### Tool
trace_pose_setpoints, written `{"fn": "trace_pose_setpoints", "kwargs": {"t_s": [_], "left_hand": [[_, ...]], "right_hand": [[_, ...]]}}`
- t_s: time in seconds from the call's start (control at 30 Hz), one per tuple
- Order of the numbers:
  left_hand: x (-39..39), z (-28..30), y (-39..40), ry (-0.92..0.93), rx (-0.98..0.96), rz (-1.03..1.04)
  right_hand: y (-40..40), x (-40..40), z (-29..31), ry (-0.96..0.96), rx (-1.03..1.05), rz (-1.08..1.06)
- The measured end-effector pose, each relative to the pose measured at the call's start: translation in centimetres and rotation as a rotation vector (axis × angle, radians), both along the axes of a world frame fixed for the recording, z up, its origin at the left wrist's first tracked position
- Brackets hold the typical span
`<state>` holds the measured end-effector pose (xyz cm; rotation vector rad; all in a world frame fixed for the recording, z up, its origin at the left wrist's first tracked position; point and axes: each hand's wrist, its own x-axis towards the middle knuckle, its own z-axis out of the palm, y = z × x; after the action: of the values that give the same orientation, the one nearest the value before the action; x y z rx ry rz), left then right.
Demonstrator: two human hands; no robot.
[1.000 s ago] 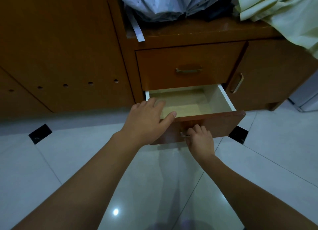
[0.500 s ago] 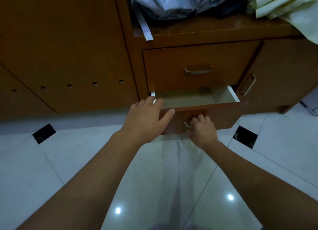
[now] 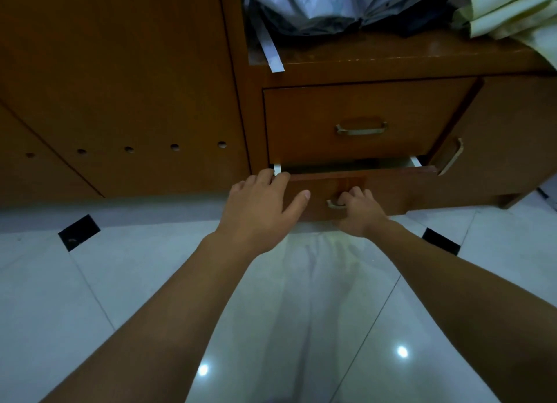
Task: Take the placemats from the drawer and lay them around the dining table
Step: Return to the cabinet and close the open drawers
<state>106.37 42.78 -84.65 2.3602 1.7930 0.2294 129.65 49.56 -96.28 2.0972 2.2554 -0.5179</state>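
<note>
Placemats do not show anywhere; the lower drawer [image 3: 391,191] stands only a crack open, its inside dark. Your right hand [image 3: 360,212] is curled tight around the drawer's handle [image 3: 334,204] at the middle of its front. Your left hand [image 3: 262,209] lies spread on the drawer's left end, fingers [image 3: 272,175] over the top left corner, thumb flat on the front panel. Above it sits 1 closed drawer [image 3: 361,116]. Bundled cloth [image 3: 331,1] lies on the cabinet top [image 3: 391,56], near its back edge.
</note>
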Motion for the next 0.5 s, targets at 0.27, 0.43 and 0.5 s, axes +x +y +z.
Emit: {"fn": "trace_pose_setpoints", "kwargs": {"t_s": [0.27, 0.43, 0.5], "left_hand": [[-0.7, 0.2, 0.0, -0.014, 0.006, 0.01], [-0.9, 0.3, 0.0, -0.02, 0.011, 0.012], [-0.9, 0.3, 0.0, -0.017, 0.008, 0.006]], "right_hand": [[2.3, -0.2, 0.6, -0.008, -0.054, -0.005], [2.3, -0.1, 0.5, -0.008, -0.056, 0.0], [2.4, 0.1, 0.6, 0.013, -0.073, -0.008]]}}
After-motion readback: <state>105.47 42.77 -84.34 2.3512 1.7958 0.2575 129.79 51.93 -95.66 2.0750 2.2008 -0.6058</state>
